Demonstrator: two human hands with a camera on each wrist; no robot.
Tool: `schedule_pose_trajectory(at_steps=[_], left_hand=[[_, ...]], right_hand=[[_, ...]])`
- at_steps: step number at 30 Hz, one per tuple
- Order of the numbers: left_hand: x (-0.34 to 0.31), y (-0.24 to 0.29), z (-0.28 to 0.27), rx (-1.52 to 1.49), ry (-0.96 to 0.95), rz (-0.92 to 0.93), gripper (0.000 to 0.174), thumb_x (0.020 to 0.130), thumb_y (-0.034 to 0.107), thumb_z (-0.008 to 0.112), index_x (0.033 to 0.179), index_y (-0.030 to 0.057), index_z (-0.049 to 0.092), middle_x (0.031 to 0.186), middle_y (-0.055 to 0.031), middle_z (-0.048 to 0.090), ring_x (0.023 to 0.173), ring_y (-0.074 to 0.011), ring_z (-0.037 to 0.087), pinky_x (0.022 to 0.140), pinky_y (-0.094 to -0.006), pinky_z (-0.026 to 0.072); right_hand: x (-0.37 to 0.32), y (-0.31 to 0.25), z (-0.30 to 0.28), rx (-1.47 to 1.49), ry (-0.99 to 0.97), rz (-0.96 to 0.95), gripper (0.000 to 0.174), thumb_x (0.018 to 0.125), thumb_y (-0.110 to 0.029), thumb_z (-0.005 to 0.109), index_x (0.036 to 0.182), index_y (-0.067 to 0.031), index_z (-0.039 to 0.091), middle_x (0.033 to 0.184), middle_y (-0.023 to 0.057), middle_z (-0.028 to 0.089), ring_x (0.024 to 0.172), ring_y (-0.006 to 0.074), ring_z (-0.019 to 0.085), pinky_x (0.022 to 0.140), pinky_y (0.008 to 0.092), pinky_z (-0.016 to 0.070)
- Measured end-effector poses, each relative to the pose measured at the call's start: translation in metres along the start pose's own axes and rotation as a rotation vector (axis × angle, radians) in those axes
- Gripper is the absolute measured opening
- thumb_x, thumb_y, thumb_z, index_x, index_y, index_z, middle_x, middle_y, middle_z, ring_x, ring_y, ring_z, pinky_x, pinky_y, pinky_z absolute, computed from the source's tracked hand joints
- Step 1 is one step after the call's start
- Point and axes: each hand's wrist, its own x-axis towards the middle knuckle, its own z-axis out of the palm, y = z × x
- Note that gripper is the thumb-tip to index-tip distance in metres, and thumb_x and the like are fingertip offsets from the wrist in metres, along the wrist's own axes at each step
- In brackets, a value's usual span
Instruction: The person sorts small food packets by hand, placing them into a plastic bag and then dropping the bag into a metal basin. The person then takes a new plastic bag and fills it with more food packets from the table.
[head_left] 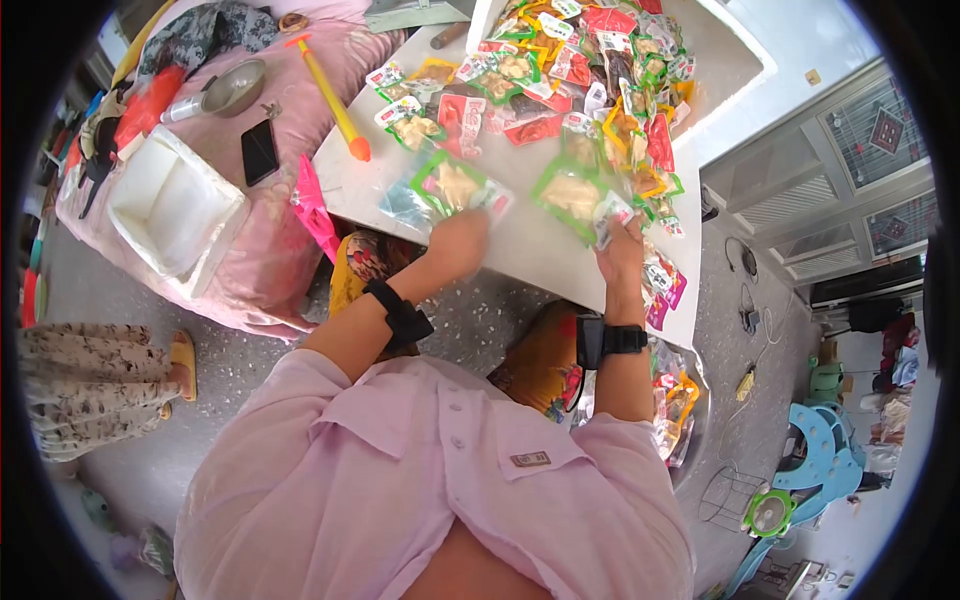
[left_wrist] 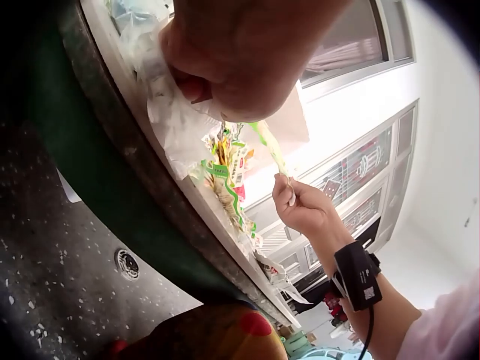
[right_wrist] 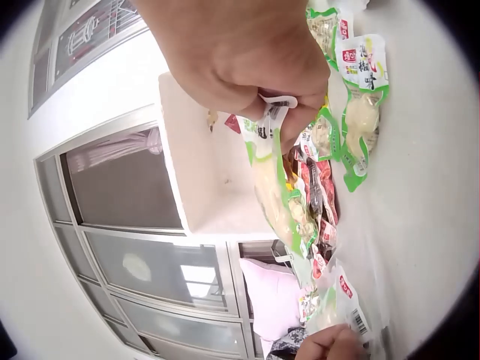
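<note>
The left hand [head_left: 459, 246] grips a clear plastic bag [head_left: 402, 197] together with a green-edged packet [head_left: 452, 186] above the table's near edge. In the left wrist view, its curled fingers hold the crumpled clear bag [left_wrist: 174, 127]. Between thumb and fingers, the right hand [head_left: 622, 250] pinches the white corner of another green-edged packet [head_left: 572, 194] with pale contents. That packet [right_wrist: 271, 187] hangs from the right hand [right_wrist: 247, 67] in the right wrist view, where the left fingers [right_wrist: 331, 343] show at the bottom on a packet with a barcode.
Many colourful packets [head_left: 540, 75] lie heaped at the table's back and right, by a white foam box [head_left: 735, 75]. On the pink bed at left are an empty foam box [head_left: 178, 205], a phone [head_left: 259, 152] and a pan [head_left: 235, 88]. Another person's foot [head_left: 183, 365] is at far left.
</note>
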Motion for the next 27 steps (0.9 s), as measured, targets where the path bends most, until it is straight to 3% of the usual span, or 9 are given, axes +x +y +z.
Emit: schedule_pose_trajectory(at_steps=[4, 8, 16, 23, 27], left_hand=[[0.002, -0.001, 0.001, -0.050, 0.030, 0.033, 0.011, 0.074, 0.013, 0.043, 0.078, 0.0036, 0.048, 0.075, -0.0164, 0.052, 0.074, -0.0333, 0.050, 0.064, -0.0421, 0.0403], [0.002, 0.006, -0.011, -0.079, 0.034, 0.028, 0.011, 0.075, 0.013, 0.043, 0.077, 0.0032, 0.047, 0.076, -0.0169, 0.051, 0.076, -0.0331, 0.050, 0.065, -0.0418, 0.0399], [0.002, 0.013, -0.015, -0.123, 0.134, -0.050, 0.012, 0.074, 0.014, 0.044, 0.077, 0.0029, 0.046, 0.075, -0.0164, 0.049, 0.075, -0.0346, 0.049, 0.064, -0.0424, 0.0403], [0.002, 0.022, -0.023, -0.020, 0.109, -0.028, 0.012, 0.073, 0.014, 0.045, 0.078, 0.0026, 0.047, 0.078, -0.0169, 0.050, 0.068, -0.0351, 0.051, 0.061, -0.0432, 0.0414], [0.003, 0.018, -0.020, -0.135, 0.158, -0.061, 0.011, 0.072, 0.012, 0.044, 0.076, 0.0027, 0.048, 0.074, -0.0165, 0.050, 0.075, -0.0343, 0.049, 0.064, -0.0410, 0.0402]], right_hand=[[-0.017, 0.015, -0.001, 0.039, -0.020, 0.044, 0.023, 0.081, -0.001, 0.041, 0.103, -0.0043, 0.047, 0.097, 0.0061, 0.054, 0.087, 0.0189, 0.054, 0.074, 0.0331, 0.0451], [-0.041, 0.032, 0.009, 0.119, 0.100, 0.080, 0.022, 0.083, -0.003, 0.038, 0.103, -0.0024, 0.046, 0.097, 0.0077, 0.054, 0.081, 0.0182, 0.056, 0.069, 0.0347, 0.0490], [-0.066, 0.066, 0.019, 0.154, 0.030, 0.157, 0.020, 0.082, -0.003, 0.041, 0.100, -0.0015, 0.048, 0.098, 0.0085, 0.055, 0.086, 0.0207, 0.055, 0.072, 0.0349, 0.0462], [-0.063, 0.062, 0.017, 0.032, 0.007, 0.132, 0.015, 0.080, -0.004, 0.042, 0.093, -0.0033, 0.050, 0.091, 0.0065, 0.056, 0.079, 0.0193, 0.056, 0.063, 0.0338, 0.0467], [-0.065, 0.058, 0.016, 0.077, 0.079, 0.186, 0.015, 0.080, -0.005, 0.043, 0.093, -0.0056, 0.050, 0.088, 0.0055, 0.057, 0.076, 0.0191, 0.057, 0.060, 0.0331, 0.0465]])
